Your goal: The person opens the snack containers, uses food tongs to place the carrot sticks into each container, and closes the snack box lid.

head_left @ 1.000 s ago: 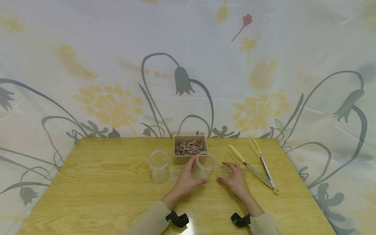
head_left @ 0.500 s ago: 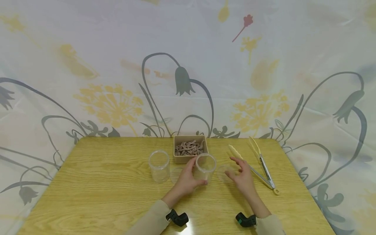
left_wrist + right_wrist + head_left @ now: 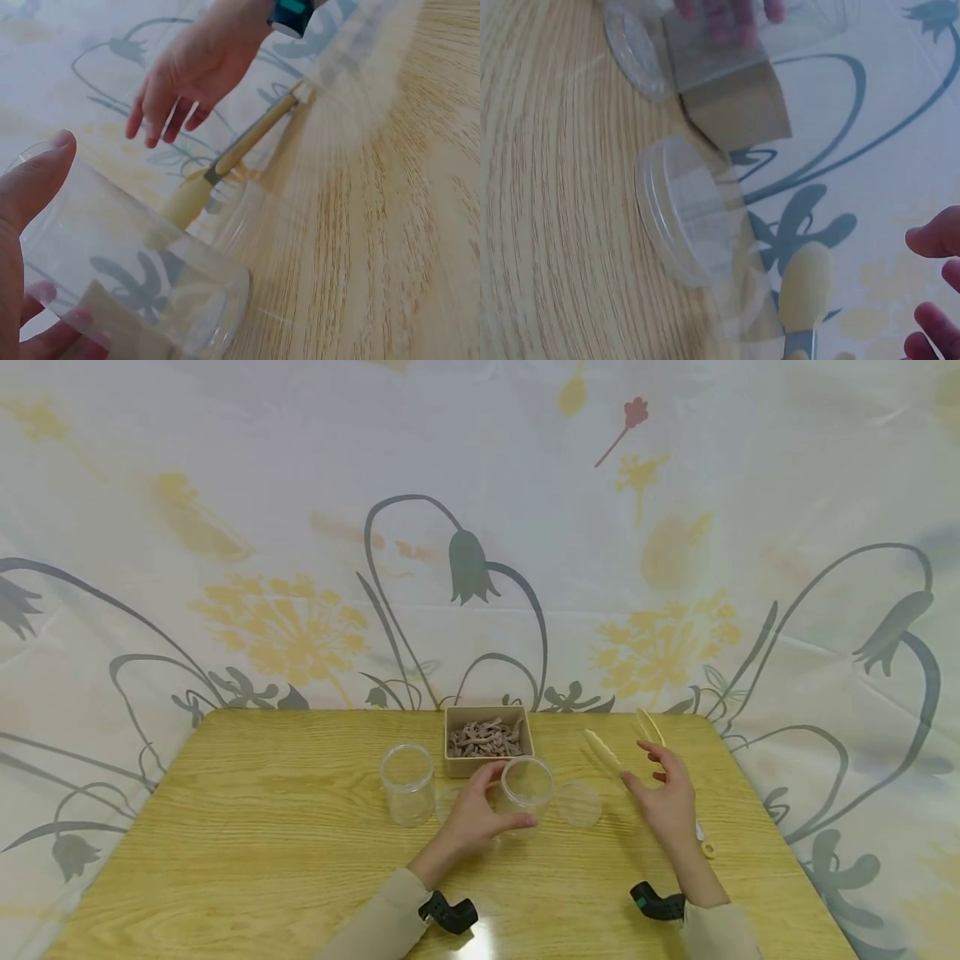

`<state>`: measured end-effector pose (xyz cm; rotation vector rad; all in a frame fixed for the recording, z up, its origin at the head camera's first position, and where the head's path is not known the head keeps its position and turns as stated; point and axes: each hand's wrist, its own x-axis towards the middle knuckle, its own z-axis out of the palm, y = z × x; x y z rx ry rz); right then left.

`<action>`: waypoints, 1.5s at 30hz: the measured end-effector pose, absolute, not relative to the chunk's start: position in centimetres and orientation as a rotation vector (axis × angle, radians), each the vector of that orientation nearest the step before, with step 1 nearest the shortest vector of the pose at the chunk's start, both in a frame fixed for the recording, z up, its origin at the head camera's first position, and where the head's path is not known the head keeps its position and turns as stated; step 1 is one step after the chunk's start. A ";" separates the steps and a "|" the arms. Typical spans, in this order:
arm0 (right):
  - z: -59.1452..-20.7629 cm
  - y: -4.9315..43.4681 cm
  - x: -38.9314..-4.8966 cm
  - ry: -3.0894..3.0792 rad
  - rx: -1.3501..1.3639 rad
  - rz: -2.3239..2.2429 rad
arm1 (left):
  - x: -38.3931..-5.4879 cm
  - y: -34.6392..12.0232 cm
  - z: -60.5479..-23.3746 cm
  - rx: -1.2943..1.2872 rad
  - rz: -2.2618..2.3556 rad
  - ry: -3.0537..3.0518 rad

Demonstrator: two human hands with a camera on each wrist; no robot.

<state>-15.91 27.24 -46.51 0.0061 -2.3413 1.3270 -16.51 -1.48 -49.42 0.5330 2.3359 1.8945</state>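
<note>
My left hand grips a clear open-topped plastic jar from its left side, thumb across the front and fingers behind. In the left wrist view this jar stands with its base at the wood. My right hand hovers over the tongs, fingers loosely bent and apart, holding nothing. The tongs have cream tips and metal arms, partly hidden beneath that hand. Between the jar and the right hand lies a clear round lid, its raised rim visible in the right wrist view.
A second clear jar stands to the left, with another clear lid lying beside it, partly behind my left hand. Behind the held jar is a beige box of greyish-brown strips. A patterned curtain rises at the table's back edge.
My right hand has left the right lid and moved right, over the tongs, uncovering the lid. My left hand keeps the jar in nearly the same place.
</note>
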 end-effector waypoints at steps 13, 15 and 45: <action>-48.0 30.9 -16.5 -2.545 -0.243 1.202 | -15.2 -1.4 -45.3 0.611 2.027 2.232; -48.1 31.1 -16.6 -2.589 -0.249 1.186 | -15.2 -1.4 -45.4 0.609 2.038 2.220; -49.9 32.1 -17.1 -2.858 -0.326 0.949 | -16.8 -1.2 -48.8 0.639 1.970 2.261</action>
